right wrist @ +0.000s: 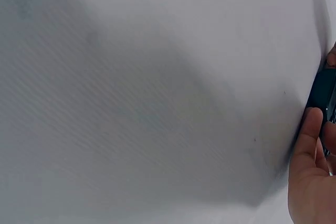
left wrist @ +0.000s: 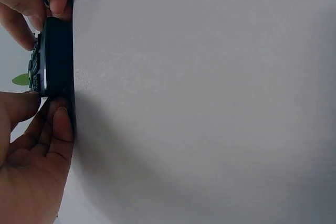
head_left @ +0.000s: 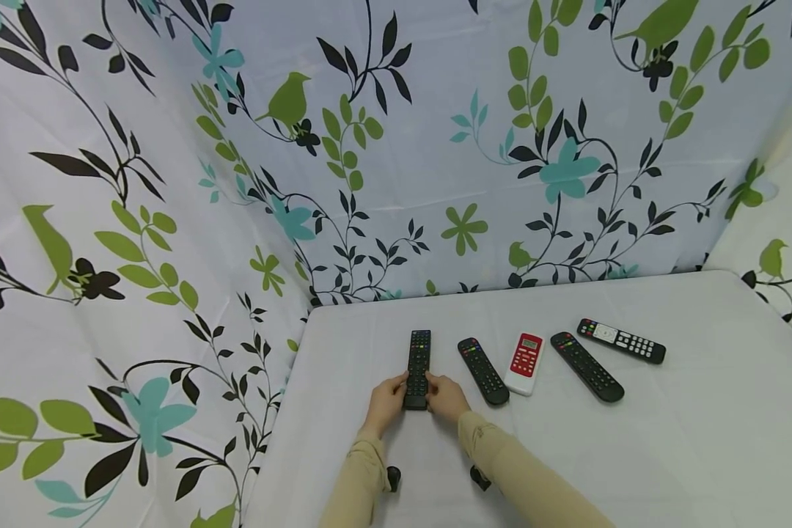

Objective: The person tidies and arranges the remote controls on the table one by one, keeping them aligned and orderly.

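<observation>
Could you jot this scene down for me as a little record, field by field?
Held item: black remote
Left hand: grips the near end's left side
Right hand: grips the near end's right side
Other remotes, left to right: slanted black remote; red-and-white remote; long black remote; black remote with white buttons
Remote count: five
Surface: white table
Backdrop: patterned cloth with leaves, flowers and birds
Sleeves: beige
</observation>
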A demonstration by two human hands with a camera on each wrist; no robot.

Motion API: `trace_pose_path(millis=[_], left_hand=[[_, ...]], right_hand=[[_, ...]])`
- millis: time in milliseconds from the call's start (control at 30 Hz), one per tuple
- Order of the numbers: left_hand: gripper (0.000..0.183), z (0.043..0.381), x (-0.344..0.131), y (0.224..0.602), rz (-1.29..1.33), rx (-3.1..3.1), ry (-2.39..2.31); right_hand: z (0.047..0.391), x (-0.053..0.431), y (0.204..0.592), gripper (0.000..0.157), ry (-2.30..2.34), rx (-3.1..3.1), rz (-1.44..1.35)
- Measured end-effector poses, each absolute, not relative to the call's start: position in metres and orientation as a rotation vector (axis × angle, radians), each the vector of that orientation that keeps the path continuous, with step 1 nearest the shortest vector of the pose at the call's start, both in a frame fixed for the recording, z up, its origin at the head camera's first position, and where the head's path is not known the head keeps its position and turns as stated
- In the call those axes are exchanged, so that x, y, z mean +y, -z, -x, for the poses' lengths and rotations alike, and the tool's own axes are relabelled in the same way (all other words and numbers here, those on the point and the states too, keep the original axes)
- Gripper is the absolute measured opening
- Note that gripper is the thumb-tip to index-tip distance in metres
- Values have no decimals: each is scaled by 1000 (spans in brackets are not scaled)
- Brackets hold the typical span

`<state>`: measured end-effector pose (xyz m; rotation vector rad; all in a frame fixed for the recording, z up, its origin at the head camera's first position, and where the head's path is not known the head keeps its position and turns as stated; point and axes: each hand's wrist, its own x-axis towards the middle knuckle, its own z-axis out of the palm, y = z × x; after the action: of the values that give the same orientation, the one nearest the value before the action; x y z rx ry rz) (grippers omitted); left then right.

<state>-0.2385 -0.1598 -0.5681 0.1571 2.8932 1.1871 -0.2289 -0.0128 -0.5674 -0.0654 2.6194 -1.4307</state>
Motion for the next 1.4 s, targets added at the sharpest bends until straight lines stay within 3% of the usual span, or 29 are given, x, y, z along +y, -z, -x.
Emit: trace_pose_path(millis=[667,1400], left_hand=[[29,197,-172,571,-110,2887,-1218],[29,178,-160,571,-9,2909,-1255]], right_hand=[[190,-17,572,52,1522,2484,177],[171,-11,567,51,1493,2495,188]])
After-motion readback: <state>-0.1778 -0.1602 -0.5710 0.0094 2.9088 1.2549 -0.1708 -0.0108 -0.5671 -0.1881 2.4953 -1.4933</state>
